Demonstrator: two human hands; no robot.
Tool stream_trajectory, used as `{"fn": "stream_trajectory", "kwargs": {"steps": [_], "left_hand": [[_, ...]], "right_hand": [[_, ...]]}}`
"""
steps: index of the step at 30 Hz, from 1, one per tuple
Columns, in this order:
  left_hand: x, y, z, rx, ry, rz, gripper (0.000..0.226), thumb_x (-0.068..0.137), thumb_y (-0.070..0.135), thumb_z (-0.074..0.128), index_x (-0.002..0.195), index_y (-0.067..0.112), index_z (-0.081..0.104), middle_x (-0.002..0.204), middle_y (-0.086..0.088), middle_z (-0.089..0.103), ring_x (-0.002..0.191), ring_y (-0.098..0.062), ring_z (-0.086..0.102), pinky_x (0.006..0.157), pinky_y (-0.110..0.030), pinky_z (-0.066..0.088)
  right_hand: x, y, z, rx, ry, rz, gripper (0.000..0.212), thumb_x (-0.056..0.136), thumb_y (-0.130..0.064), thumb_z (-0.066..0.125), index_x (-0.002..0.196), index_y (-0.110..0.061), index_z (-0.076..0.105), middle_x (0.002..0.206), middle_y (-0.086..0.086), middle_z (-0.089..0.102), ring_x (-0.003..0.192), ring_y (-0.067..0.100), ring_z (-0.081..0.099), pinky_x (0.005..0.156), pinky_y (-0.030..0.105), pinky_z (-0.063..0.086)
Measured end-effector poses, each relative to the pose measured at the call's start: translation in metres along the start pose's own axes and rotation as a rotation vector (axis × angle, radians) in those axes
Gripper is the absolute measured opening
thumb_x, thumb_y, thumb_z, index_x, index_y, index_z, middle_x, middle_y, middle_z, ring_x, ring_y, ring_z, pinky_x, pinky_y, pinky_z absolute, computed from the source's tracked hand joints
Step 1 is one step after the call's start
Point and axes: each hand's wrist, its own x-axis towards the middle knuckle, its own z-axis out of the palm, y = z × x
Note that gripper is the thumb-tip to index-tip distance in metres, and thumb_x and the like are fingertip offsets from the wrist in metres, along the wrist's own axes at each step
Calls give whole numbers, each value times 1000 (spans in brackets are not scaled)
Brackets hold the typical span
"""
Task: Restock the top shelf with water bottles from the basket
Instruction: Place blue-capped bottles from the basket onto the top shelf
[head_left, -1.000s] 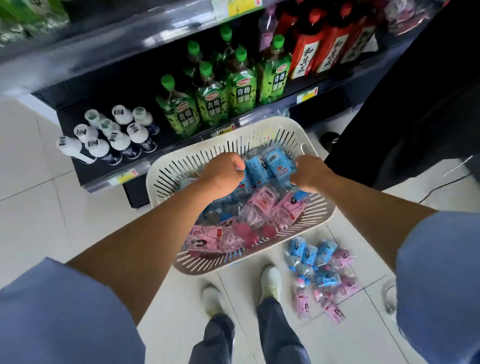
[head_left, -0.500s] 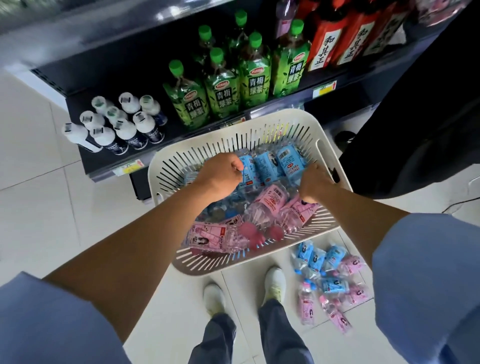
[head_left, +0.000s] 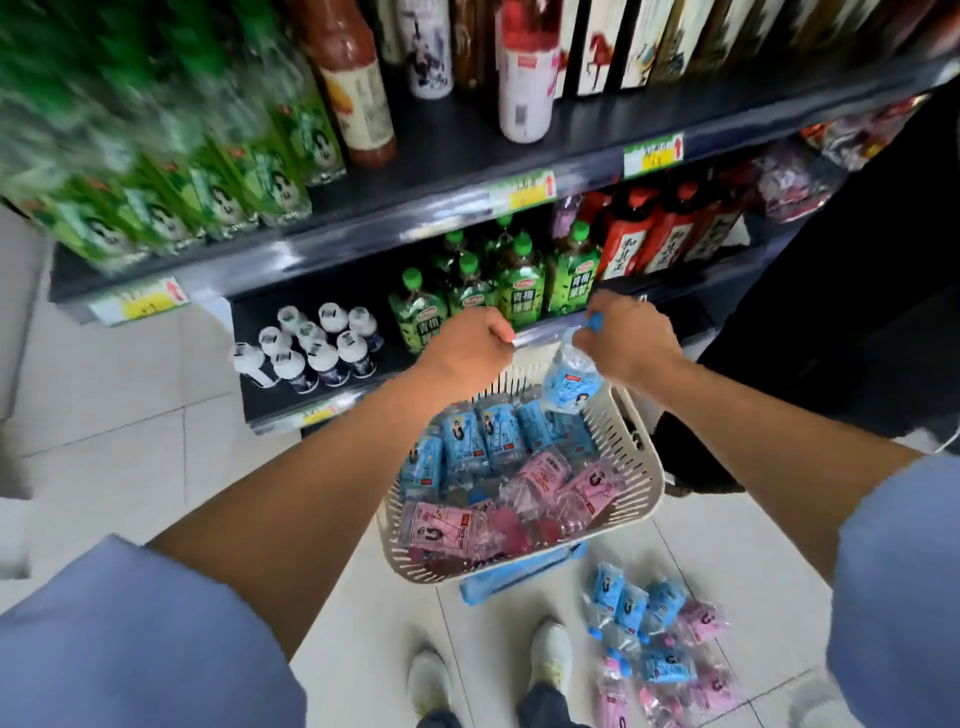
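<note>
Blue-labelled bottle (head_left: 570, 387) hangs over the basket (head_left: 644, 462), gripped at its neck by the right hand (head_left: 626, 345), left hand (head_left: 467, 345) clenched, contents unseen; better lift it upright, clear of the shelf edge (head_left: 467, 210).

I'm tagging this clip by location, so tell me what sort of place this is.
Most likely a shop's drinks aisle: price tags on the shelf edges, rows of bottled tea, and a basket of water bottles, the right hand holding a blue-labelled bottle.
</note>
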Motion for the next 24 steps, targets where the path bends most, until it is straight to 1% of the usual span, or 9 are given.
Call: {"fn": "stream_trajectory", "kwargs": {"steps": [2,4,8,10,12,15,17,21,24], "left_hand": [[-12,31,-34,16,82,31,24,88,4,52,106,7,66,108,-11,67,89,-26,61,73,-22,43],[-25,59,-71,45,162,69,23,87,6,53,106,9,66,105,-9,66,92,-22,59,78,-25,45],[-50,100,-136,-75,255,119,14,85,-1,54,86,13,60,70,-2,54,62,-18,47,65,-28,40],[-61,118,-165,-101,316,131,13,84,-2,54,86,10,57,62,1,50,52,-14,43,52,-21,38],[-71,136,-191,-76,399,162,13,83,-1,55,86,11,59,64,1,53,54,-13,46,49,-17,38],[-83,158,-224,-88,510,189,13,81,1,58,86,12,64,73,-4,60,60,-13,52,56,-20,41],[-93,171,-246,-87,562,198,13,83,2,57,88,12,63,70,0,58,53,-5,51,48,-15,39],[-108,185,-287,-47,653,205,15,88,9,56,101,11,64,86,0,59,80,-15,53,68,-23,41],[-109,182,-312,-92,671,192,16,90,8,55,103,9,63,89,-2,60,83,-17,53,60,-19,41]], "right_hand": [[-9,-26,-48,61,60,-105,33,88,-28,59,114,-9,61,113,18,63,104,35,59,82,36,47],[-15,-54,-98,139,129,-189,28,84,-26,64,107,-10,65,109,17,65,101,33,59,79,34,45],[-26,-111,-193,202,256,-342,14,81,-25,65,90,-14,62,89,8,54,82,23,48,68,29,33],[-32,-138,-235,211,338,-425,14,81,-26,65,87,-15,59,86,6,51,81,22,45,67,27,30],[-38,-163,-272,216,420,-497,19,81,-26,65,93,-12,63,87,7,53,83,24,48,69,29,33],[-42,-195,-313,245,518,-588,24,81,-27,63,100,-12,65,101,13,61,95,29,55,75,30,37],[-44,-216,-334,228,581,-624,29,82,-30,61,106,-15,64,110,13,62,99,29,56,77,30,38],[-40,-254,-363,263,620,-692,29,84,-28,57,109,-13,63,111,8,63,95,25,57,72,28,37],[-27,-285,-372,250,605,-732,28,85,-25,57,107,-9,63,111,9,65,98,25,57,77,29,41]]}}
